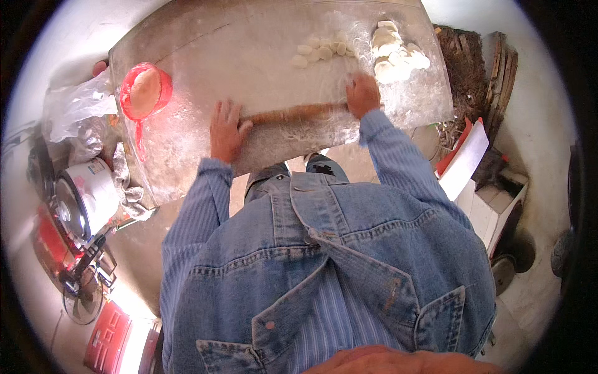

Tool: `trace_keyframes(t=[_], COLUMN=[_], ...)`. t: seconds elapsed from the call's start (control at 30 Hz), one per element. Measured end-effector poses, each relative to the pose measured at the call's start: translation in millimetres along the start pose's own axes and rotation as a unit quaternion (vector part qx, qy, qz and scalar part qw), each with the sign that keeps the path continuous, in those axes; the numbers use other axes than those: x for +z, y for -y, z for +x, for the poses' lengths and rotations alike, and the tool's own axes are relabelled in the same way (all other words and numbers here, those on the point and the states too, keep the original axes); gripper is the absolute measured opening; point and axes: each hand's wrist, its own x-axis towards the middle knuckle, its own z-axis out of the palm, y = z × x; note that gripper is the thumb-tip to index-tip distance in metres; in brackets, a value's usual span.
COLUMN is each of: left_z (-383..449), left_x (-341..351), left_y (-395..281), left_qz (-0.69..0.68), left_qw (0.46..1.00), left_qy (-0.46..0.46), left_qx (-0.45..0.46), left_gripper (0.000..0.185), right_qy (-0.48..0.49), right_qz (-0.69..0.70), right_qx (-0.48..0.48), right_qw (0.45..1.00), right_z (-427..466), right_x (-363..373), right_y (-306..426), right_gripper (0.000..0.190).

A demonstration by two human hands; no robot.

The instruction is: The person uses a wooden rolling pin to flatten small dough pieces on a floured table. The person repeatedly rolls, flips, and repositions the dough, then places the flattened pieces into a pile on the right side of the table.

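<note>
A wooden rolling pin (299,113) lies across the near part of a floured table (196,70). My left hand (228,131) is at its left end, fingers spread flat on the tabletop, thumb next to the pin. My right hand (363,95), slightly blurred, is curled at the pin's right end; whether it grips the pin or something small is unclear. Beyond the pin lie several small flattened dough pieces (325,52). Farther right, rolled dough rounds (387,39) overlap in piles. A red plastic ladle-like container (125,96) with flour in it stands at the left.
Left of the table are a clear plastic bag (77,110), a white lidded pot (96,187) and a crumpled cloth (122,175). Firewood (500,75) and dry brush (460,70) stand beyond the table's right edge. Below them is a white-tiled structure (486,210).
</note>
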Motion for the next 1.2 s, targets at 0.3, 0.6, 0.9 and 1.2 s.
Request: trace_keyframes(t=[0.3, 0.6, 0.9, 1.2], left_z=[-30, 3, -43, -51], left_x=[-6, -9, -7, 0], left_y=[-11, -22, -36, -31], left_qz=[-0.006, 0.017, -0.004, -0.070], left_qw=[0.997, 0.993, 0.996, 0.996], left_qy=[0.074, 0.096, 0.069, 0.049], left_qx=[0.037, 0.059, 0.048, 0.033], left_gripper=[0.051, 0.053, 0.035, 0.031], right_qy=[0.036, 0.001, 0.047, -0.034], right_qz=[0.009, 0.045, 0.069, -0.012], right_qx=[-0.016, 0.092, -0.014, 0.108], right_qw=[0.999, 0.995, 0.996, 0.993], right_z=[-54, -51, -52, 2], right_x=[5, -1, 3, -32], right_y=[-27, -40, 12, -41], right_gripper=[0.029, 0.024, 0.025, 0.014])
